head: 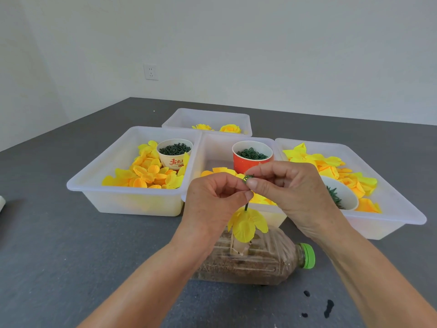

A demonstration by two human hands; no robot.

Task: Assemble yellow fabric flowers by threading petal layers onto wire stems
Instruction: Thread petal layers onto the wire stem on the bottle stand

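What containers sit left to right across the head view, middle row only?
Left tray → white paper cup → middle tray → red cup → right tray. The white bowl in the right tray is partly hidden by the right hand, so it is left out.

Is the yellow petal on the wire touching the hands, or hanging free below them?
Apart. In the head view the yellow petal hangs below both hands, with a bare stretch of green wire showing between it and the left hand.
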